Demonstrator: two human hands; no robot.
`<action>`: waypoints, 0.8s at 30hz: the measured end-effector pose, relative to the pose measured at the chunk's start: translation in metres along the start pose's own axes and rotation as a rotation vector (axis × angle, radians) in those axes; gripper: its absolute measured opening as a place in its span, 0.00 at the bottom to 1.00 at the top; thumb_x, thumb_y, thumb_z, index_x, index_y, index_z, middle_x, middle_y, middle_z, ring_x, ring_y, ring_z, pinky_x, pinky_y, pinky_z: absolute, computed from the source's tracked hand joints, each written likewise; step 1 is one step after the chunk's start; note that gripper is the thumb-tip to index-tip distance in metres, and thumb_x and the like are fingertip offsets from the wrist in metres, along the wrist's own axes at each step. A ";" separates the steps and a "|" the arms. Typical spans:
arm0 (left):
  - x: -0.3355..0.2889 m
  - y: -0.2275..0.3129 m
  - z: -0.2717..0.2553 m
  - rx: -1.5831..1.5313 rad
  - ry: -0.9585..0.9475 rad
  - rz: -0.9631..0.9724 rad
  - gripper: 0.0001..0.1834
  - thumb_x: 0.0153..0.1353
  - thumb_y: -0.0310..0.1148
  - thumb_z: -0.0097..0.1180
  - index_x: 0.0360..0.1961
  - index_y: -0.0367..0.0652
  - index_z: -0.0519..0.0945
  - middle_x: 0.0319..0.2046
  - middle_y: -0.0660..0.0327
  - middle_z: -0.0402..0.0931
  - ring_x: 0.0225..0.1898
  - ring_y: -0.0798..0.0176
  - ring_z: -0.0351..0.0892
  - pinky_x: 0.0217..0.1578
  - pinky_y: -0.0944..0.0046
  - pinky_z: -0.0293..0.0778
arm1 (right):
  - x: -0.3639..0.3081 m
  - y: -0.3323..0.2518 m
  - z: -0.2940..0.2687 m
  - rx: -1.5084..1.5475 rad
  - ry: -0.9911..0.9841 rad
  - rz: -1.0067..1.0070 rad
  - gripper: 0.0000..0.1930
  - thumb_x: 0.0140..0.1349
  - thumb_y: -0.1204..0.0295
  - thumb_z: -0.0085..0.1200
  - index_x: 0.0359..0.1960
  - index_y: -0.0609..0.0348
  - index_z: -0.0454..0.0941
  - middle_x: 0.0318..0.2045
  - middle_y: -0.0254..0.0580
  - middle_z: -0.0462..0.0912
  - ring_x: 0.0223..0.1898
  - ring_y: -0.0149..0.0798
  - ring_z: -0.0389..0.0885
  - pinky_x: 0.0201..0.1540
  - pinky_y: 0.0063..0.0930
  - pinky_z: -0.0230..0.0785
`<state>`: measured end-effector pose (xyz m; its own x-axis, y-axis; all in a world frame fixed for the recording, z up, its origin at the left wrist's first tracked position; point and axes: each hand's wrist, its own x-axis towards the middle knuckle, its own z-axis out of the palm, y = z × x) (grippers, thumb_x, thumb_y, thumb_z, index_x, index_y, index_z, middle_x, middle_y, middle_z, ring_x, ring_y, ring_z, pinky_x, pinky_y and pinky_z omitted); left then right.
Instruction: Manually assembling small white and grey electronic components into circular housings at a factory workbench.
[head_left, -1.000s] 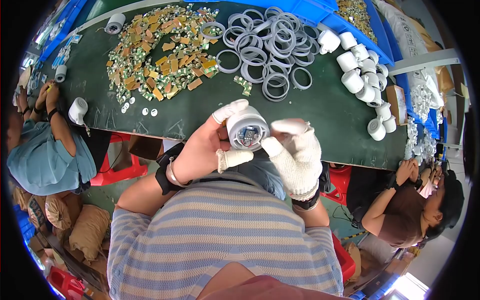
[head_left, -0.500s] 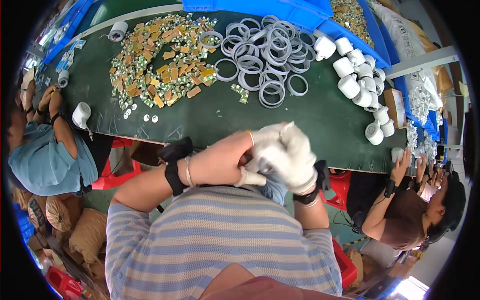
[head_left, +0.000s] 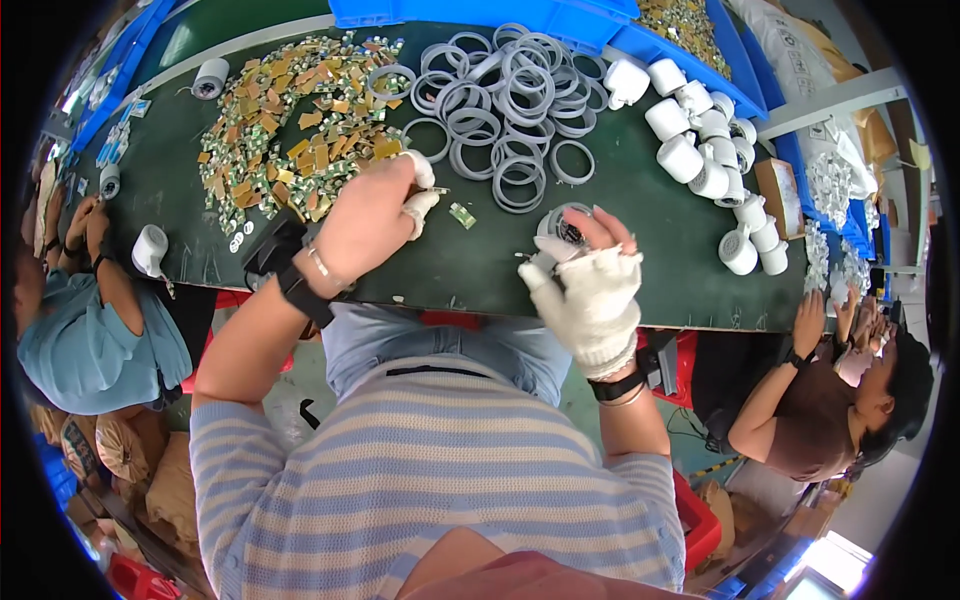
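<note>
My left hand (head_left: pixel 372 215), with white covers on thumb and forefinger, reaches over the near edge of the board pile. Its fingertips pinch a small circuit board (head_left: pixel 437 190), seen nearly edge-on. Just right of it a single green circuit board (head_left: pixel 462 215) lies on the table. My right hand (head_left: pixel 590 295), in a white glove with bare fingertips, holds a white round camera housing (head_left: pixel 553 222). The housing's dark inside faces up, and the palm hides part of it. Small circuit boards (head_left: pixel 270 120) in green and tan spread over the table at left.
Grey plastic rings (head_left: pixel 520 185) are heaped beyond my hands. White camera housings (head_left: pixel 680 158) cluster at right beside a small carton (head_left: pixel 780 200). Blue bins (head_left: pixel 480 12) line the far side. One person works at left (head_left: pixel 90 320), another at right (head_left: pixel 800 410).
My hands were together near my lap and have parted. The left went forward to the boards and took one of two loose ones. The right moved onto the table with the housing.
</note>
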<state>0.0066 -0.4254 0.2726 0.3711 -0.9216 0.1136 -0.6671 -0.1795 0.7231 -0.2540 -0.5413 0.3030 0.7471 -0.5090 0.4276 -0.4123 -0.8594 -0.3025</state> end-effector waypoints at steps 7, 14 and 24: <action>-0.039 0.029 0.006 -0.717 -0.141 -0.197 0.14 0.72 0.24 0.60 0.57 0.40 0.75 0.46 0.65 0.78 0.45 0.75 0.77 0.47 0.70 0.76 | -0.005 0.013 0.022 0.178 0.083 -0.033 0.08 0.56 0.74 0.68 0.37 0.50 0.85 0.56 0.43 0.84 0.61 0.55 0.78 0.72 0.54 0.59; -0.057 0.039 0.015 -0.879 -0.247 -0.248 0.16 0.74 0.24 0.57 0.60 0.40 0.77 0.49 0.64 0.79 0.49 0.72 0.79 0.50 0.67 0.79 | 0.002 -0.001 0.013 0.772 -0.074 -0.005 0.06 0.61 0.80 0.62 0.39 0.59 0.82 0.38 0.44 0.82 0.40 0.38 0.80 0.47 0.34 0.72; -0.069 0.056 0.004 -0.836 -0.297 -0.122 0.17 0.69 0.21 0.63 0.58 0.36 0.78 0.52 0.59 0.81 0.53 0.66 0.83 0.53 0.65 0.80 | 0.014 -0.017 -0.004 0.673 -0.187 -0.029 0.04 0.55 0.75 0.67 0.31 0.55 0.84 0.21 0.32 0.81 0.26 0.38 0.75 0.48 0.34 0.69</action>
<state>-0.0594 -0.3732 0.3025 0.1490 -0.9844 -0.0940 0.0983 -0.0798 0.9919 -0.2390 -0.5342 0.3177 0.8551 -0.4175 0.3075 -0.0238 -0.6239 -0.7811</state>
